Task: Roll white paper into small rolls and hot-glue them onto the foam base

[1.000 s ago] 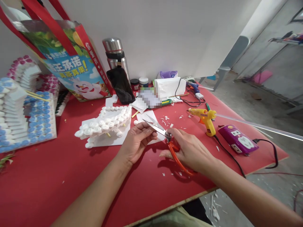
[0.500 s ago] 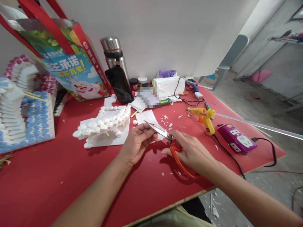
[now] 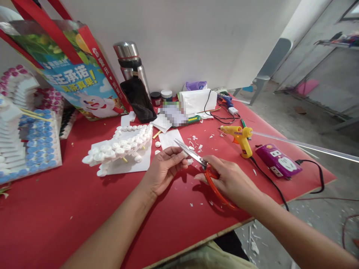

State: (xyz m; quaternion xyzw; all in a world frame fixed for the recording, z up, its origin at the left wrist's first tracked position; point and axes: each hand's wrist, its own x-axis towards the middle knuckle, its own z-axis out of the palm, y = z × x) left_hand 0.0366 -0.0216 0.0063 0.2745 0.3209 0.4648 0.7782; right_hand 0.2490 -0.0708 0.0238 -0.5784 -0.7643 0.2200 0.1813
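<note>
With fingers and thumb pinched together, my left hand (image 3: 166, 168) holds a small white piece, mostly hidden by the fingertips. My right hand (image 3: 230, 178) grips the orange handles of a pair of scissors (image 3: 195, 155). Their blades point left and lie beside the left fingertips. White scraps (image 3: 193, 140) are scattered just beyond the blades. A sheet of white paper (image 3: 169, 138) lies behind my left hand, with two small white round pieces (image 3: 157, 144) at its left edge. To the left stands a white model (image 3: 117, 147) covered in rows of white rosettes.
A yellow glue gun (image 3: 241, 138) with a long clear stick and a purple power strip (image 3: 279, 160) lie at right. Behind are a phone (image 3: 138, 100), a steel flask (image 3: 129, 56) and a tissue pack (image 3: 198, 102). A shopping bag (image 3: 81, 82) and blue-and-white models (image 3: 42, 144) stand at left.
The view has shifted slightly. The scissors have moved a little away from the left hand's fingers, and a second small round piece now shows beside the paper.
</note>
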